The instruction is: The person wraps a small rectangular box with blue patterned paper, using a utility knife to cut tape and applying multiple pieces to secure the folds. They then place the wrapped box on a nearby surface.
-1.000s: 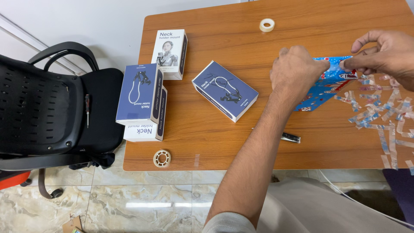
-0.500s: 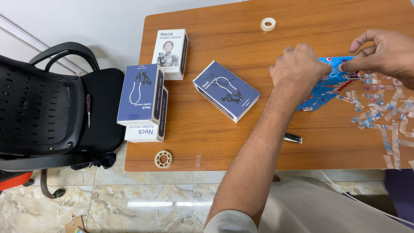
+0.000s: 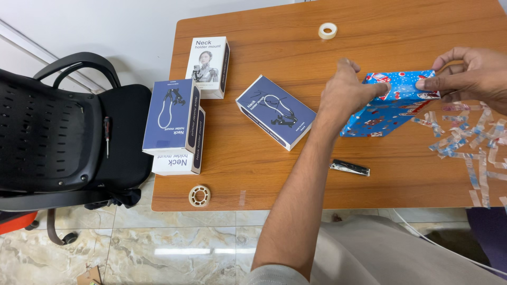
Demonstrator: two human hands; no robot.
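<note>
Wrapped box (image 3: pixel 388 108) on the table (image 3: pixel 296 158), held between left hand (image 3: pixel 346 92) and right hand (image 3: pixel 470 74). Tape strips (image 3: pixel 470 142) stuck to its right, nail clipper (image 3: pixel 349 168) before it, tape roll (image 3: pixel 327 30) behind. Further left, a lone carton (image 3: pixel 275 111), then three cartons (image 3: pixel 182 124) at the edge beside an office chair (image 3: pixel 63 132).

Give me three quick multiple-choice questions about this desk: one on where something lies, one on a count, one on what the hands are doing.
1. Where does the white tape roll lie?
A. far edge of the table
B. on the chair
C. on the floor

2. How many unwrapped boxes are on the table?
A. two
B. four
C. six

3. How is the blue wrapped box held?
A. lying untouched
B. by one hand
C. between both hands

Answers: 1 A, the roll sits near the far edge. 2 B, two stacked, one white, one alone. 3 C, the left hand and right hand grip its ends.
</note>
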